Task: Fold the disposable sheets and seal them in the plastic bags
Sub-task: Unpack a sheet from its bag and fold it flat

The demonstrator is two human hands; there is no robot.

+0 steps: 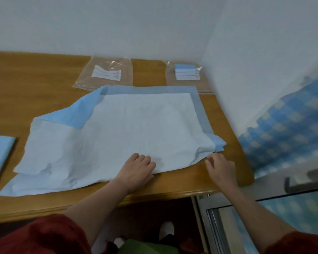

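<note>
A disposable sheet (136, 121) is spread over most of the wooden table (35, 88), white quilted side up with a blue border. Its far-left corner is flopped over so the blue backing shows, and it's pretty rumpled along the table's near edge. The left hand (138, 169) is set on it there, fingers bent and bunched together. The right hand (220, 167) is held at the sheet's corner by the table's near-right corner, fingers loosely curled. Pinched or just touched, it can't be told for either hand.
</note>
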